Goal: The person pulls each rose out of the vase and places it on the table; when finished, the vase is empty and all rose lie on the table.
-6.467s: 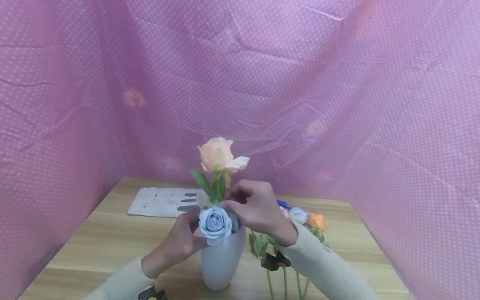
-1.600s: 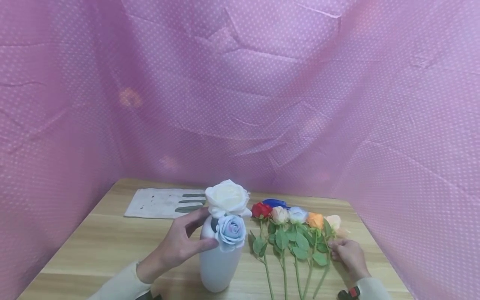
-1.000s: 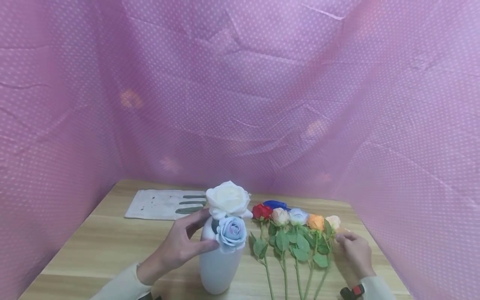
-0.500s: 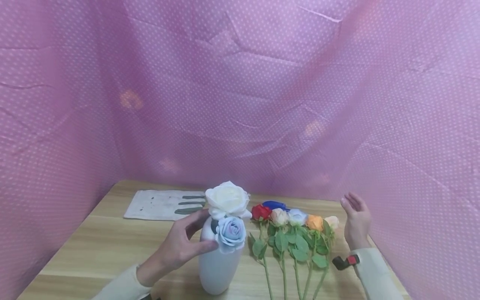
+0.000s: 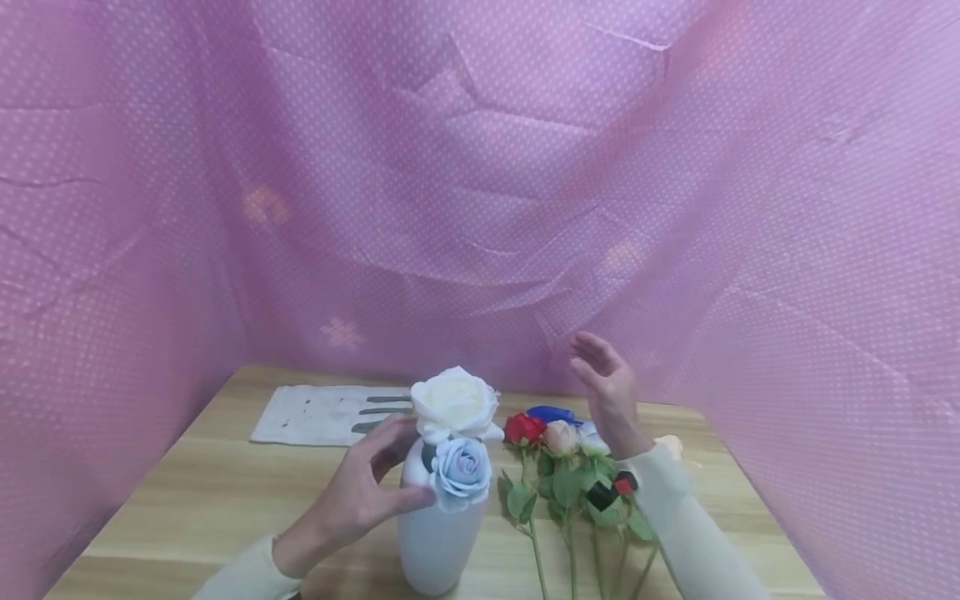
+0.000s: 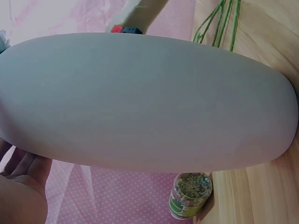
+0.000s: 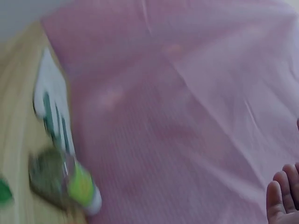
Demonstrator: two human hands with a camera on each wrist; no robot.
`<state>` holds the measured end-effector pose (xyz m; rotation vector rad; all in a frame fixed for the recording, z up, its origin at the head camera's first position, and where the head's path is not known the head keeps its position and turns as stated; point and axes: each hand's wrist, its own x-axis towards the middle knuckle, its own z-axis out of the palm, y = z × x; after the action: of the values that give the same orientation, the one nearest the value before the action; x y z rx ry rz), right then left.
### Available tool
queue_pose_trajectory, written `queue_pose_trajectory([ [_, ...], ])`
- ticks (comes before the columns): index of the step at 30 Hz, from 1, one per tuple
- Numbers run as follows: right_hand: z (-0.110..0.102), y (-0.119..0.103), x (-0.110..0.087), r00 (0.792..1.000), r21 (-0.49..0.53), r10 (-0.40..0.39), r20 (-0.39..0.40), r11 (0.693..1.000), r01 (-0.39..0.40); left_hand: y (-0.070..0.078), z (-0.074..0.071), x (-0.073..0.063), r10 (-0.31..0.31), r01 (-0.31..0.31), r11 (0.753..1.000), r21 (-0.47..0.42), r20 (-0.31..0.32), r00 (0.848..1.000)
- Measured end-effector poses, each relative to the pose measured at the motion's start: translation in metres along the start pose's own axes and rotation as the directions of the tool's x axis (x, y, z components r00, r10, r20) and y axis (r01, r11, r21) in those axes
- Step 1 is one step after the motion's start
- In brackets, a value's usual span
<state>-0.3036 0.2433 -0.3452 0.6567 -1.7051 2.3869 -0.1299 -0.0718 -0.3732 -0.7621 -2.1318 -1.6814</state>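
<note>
My left hand holds the pale vase near its mouth, thumb in front and fingers at the far side. The vase stands upright on the table with a white rose and a light blue rose at its mouth. In the left wrist view the vase fills the middle, and part of a hand shows at lower left. My right hand is raised over the laid-out roses, fingers extended and holding nothing. Its fingertips show at the right wrist view's edge.
Right of the vase lie a red rose, pale pink rose, pale blue rose and peach rose. Behind them is a blue object. A patterned cloth lies back left. The left wrist view shows a green-labelled jar.
The tall pale rose no longer rises high over the vase. My right hand left the vase, touched the rightmost rose's area, then rose and moved left. My left hand stays at the vase.
</note>
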Motion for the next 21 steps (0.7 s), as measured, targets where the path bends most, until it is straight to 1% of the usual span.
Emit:
queue_pose_trajectory([
  [2,0.019,0.0,-0.003,0.996,0.015,0.004,0.088,1.0,-0.005,0.0,0.0,0.0,0.0,0.0,1.0,-0.001,-0.004,1.0],
  [4,0.034,0.001,-0.007,0.983,0.016,0.019,0.182,1.0,-0.023,0.0,0.0,0.001,0.01,-0.01,1.0,0.001,-0.008,1.0],
  [7,0.054,0.004,-0.015,0.948,-0.007,0.042,0.316,0.999,-0.042,0.001,-0.001,0.0,0.02,-0.02,1.0,0.005,-0.014,1.0],
  [10,0.071,0.004,-0.026,0.908,-0.033,0.069,0.414,0.998,-0.061,0.002,-0.002,0.0,0.026,-0.026,1.0,0.009,-0.015,1.0],
  [14,0.088,0.003,-0.041,0.857,-0.054,0.115,0.502,0.993,-0.102,0.001,-0.002,-0.001,0.014,-0.014,1.0,0.007,-0.019,1.0],
  [17,0.098,0.0,-0.049,0.818,-0.064,0.145,0.556,0.989,-0.132,0.002,-0.002,-0.002,0.019,-0.019,1.0,0.005,-0.02,1.0],
  [19,0.104,-0.004,-0.052,0.795,-0.093,0.17,0.582,0.985,-0.142,0.002,-0.002,-0.001,0.022,-0.022,1.0,0.0,-0.02,1.0],
  [21,0.109,-0.009,-0.053,0.777,-0.151,0.204,0.596,0.978,-0.141,0.003,-0.002,-0.001,0.018,-0.018,1.0,-0.003,-0.023,1.0],
])
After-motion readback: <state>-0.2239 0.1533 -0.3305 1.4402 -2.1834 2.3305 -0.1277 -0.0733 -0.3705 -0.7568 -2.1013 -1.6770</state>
